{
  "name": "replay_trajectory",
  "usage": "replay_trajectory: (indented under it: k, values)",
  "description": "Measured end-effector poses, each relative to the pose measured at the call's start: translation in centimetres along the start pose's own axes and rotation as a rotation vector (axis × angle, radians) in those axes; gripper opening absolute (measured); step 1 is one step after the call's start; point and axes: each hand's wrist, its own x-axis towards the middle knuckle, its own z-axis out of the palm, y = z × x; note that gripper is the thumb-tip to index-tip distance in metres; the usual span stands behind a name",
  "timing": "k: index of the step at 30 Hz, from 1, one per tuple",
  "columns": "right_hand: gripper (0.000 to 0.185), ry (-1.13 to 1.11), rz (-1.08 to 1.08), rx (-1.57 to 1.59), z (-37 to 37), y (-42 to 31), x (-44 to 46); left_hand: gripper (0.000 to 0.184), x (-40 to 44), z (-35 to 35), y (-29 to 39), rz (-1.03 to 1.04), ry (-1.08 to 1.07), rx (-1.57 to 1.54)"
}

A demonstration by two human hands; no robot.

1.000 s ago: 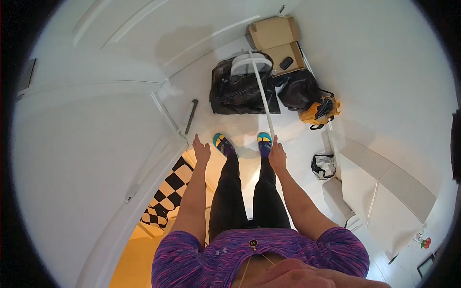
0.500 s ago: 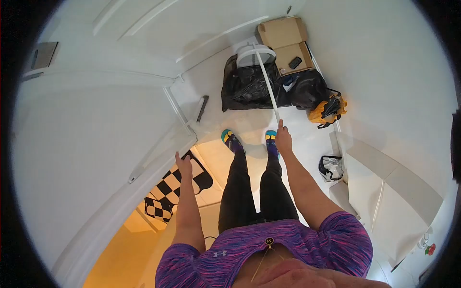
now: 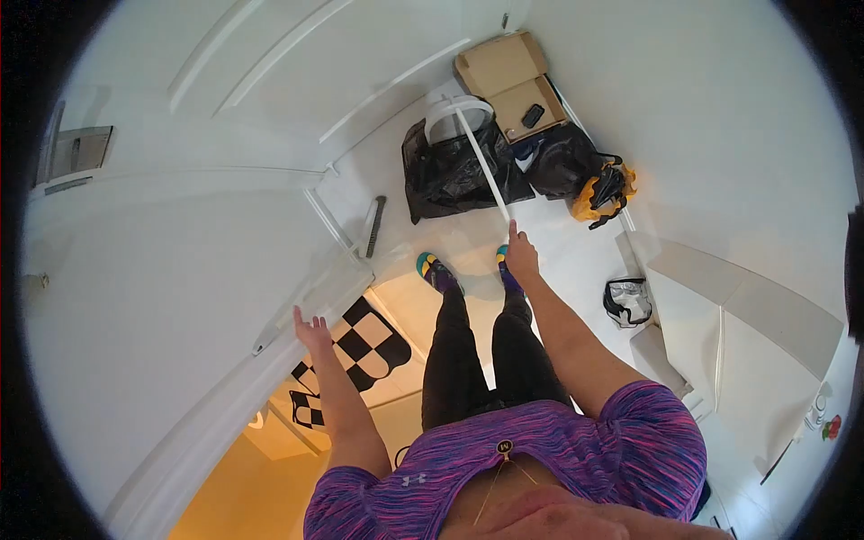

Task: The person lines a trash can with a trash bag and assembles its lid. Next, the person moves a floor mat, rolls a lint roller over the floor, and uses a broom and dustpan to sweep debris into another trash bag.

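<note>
My right hand (image 3: pixel 522 256) is wrapped round the near end of a white pole (image 3: pixel 482 162). At its far end the pole has a white, round, ring-like piece (image 3: pixel 434 124), which is over a black plastic bag (image 3: pixel 454 178). My left hand (image 3: pixel 311 329) is stretched out with its fingers apart, holding nothing that I can see. It is beside the white door frame (image 3: pixel 270 373), above the doorway; whether it touches the frame I cannot tell. A brush with dark bristles (image 3: pixel 378 225) lies on the floor by the white door (image 3: pixel 162 252).
An open cardboard box (image 3: pixel 508 67) with a small black object (image 3: pixel 532 115) stands in the far corner. Next to it are another black bag (image 3: pixel 562 162) and an orange bag (image 3: pixel 587 200). A white cabinet (image 3: pixel 711 292) lines the right wall. A checkered mat (image 3: pixel 373 346) lies through the doorway.
My left hand has moved left and nearer to me, and its fingers have spread. My right hand still holds the pole. The view has shifted slightly.
</note>
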Motion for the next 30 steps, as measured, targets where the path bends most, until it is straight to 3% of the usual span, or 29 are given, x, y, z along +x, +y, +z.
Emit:
replay_trajectory:
  k: [2, 5, 9, 11, 12, 14, 17, 20, 22, 23, 25, 27, 30]
  values:
    - [0.058, 0.026, 0.003, 0.086, -1.5, -0.5, -1.0, 0.073, -3.4, 3.0, 3.6, -0.017, 0.116, -0.163]
    - [0.053, 0.123, -0.073, 0.281, -4.3, -0.1, -2.8, 0.077, -4.0, 3.0, 5.8, -0.015, 0.093, -0.314]
    - [0.045, 0.233, -0.159, 0.542, -10.7, 0.0, -4.9, 0.078, 2.8, -0.7, 4.1, 0.013, 0.13, -0.379]
    - [0.044, 0.162, -0.151, 0.591, -15.9, -1.0, -6.4, 0.062, 7.0, -3.3, 1.4, 0.63, -0.228, 0.765]
    - [0.043, 0.088, -0.139, 0.642, -17.4, -1.3, -7.1, 0.062, 5.8, -2.8, 1.7, 0.629, -0.227, 0.762]
    - [0.043, 0.095, -0.137, 0.594, -18.4, -1.5, -7.8, 0.046, 1.7, 0.6, 2.6, -0.092, -0.238, -0.365]
    - [0.038, 0.038, -0.16, 0.576, -19.3, -2.7, -9.5, 0.04, -5.7, 2.0, 1.2, -0.006, -0.384, -0.364]
    - [0.034, 0.074, -0.25, 0.517, -18.6, -4.5, -11.1, 0.032, -8.9, 2.1, -0.1, -0.095, -0.528, -0.431]
    - [0.028, 0.107, -0.362, 0.406, -17.9, -6.2, -12.6, 0.049, -9.7, 2.1, -0.4, -0.418, -0.576, -0.57]
    - [0.023, 0.092, -0.416, 0.305, -17.7, -7.1, -13.3, 0.049, -9.9, 2.4, -0.6, -0.42, -0.578, -0.573]
    - [0.021, 0.046, -0.421, 0.198, -17.9, -9.6, -14.7, 0.074, -10.9, 4.0, -0.5, -0.698, -0.678, -0.07]
    - [0.018, -0.005, -0.48, 0.052, -18.2, -12.4, -15.9, 0.082, -12.4, 6.6, -0.8, -0.753, -0.792, 0.225]
    - [0.016, -0.076, -0.533, -0.106, -18.2, -17.0, -17.3, 0.095, -14.6, 10.6, -0.7, -0.777, -0.771, 0.315]
